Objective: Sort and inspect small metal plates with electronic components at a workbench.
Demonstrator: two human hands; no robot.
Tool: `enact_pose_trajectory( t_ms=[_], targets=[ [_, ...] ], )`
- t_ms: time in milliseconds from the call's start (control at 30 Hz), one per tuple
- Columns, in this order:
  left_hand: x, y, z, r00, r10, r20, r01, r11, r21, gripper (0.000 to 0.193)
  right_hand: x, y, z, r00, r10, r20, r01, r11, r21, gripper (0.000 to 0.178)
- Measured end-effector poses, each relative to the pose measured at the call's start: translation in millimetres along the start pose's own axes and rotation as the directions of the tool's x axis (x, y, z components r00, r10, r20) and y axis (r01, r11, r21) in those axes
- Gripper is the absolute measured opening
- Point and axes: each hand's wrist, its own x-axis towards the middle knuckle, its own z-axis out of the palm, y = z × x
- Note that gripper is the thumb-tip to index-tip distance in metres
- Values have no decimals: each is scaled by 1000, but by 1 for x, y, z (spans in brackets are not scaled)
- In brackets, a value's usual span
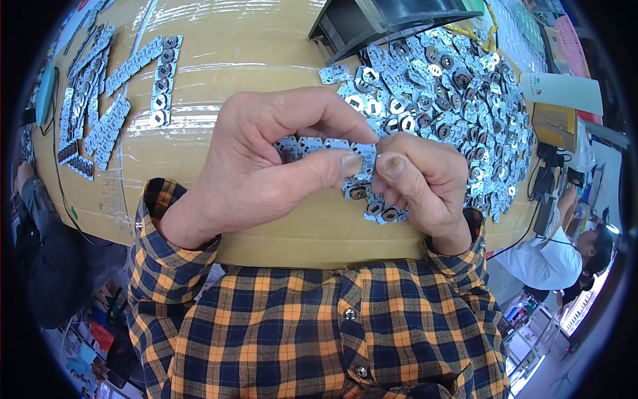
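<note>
Across the middle of the table I hold a strip of small white circuit boards (365, 152), with its row of boards running into my left palm. My left hand (256, 166) is closed round it, thumb on the near face and fingers over the far edge. At the strip's right end, my right hand (425, 173) is curled in a pinch against the last board; its fingertips are partly hidden. Just beyond and to the right lies a large heap of single small boards (458, 126), many with round metal battery holders.
Several unbroken board strips (100, 123) lie at the left, with one straight strip (163, 83) beside them. A black plastic bin-like object (399, 20) stands at the far edge of the heap. Cables and a cardboard box (557, 126) are at the right. Other people sit at both sides.
</note>
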Motion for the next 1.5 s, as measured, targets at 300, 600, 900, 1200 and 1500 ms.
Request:
enact_pose_trajectory(
  t_ms=[300,600,900,1200,1500],
  targets=[
    [0,-3,1,989,-22,148,46,986,-160,17,2,-3,-2,990,16,142,-8,998,-62,26],
    [1,4,1,988,-139,65,145,985,-99,18,-4,-3,2,991,75,-111,-66,995,78,23],
    [3,-2,11,955,-284,85,271,723,-635,17,6,-5,10,918,397,10,-255,572,780,39],
    [-3,-5,18,978,136,-155,-119,986,115,21,0,0,10,944,281,-175,-198,902,383,35],
    [-1,-7,20,905,406,-128,-315,840,441,26,1,2,8,964,244,-109,-163,860,485,37]
  ],
)
